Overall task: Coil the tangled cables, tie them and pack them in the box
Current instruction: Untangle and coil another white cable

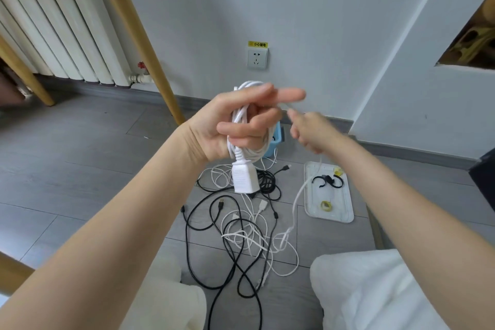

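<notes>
White trouser cloth [375, 289] covers the knees of the person sitting on the grey floor [80, 169], and just beyond those knees lies the tangle of cables [241, 228], black and white strands looped over one another, none of them coiled yet. Above that tangle the left hand [235, 120] holds a white cable coil [247, 128], the lower fingers curled round the loops while the index finger points straight out; a white socket block [245, 178] hangs from the bundle. The right hand [310, 128], just right of the coil, pinches the loose white end [297, 198], which trails down into the tangle.

I would judge the work barely begun: one cable is mostly wound but not tied, and the rest waits on the floor.

To the right of the tangle sits a white tray [345, 211], perhaps a lid, holding a black strap [325, 181] and two small yellow ties [326, 205]. Beyond the tangle, mostly hidden behind the left hand, is a light blue box [278, 136]; what it holds I cannot see. On the wall behind it is a socket [257, 58].
</notes>
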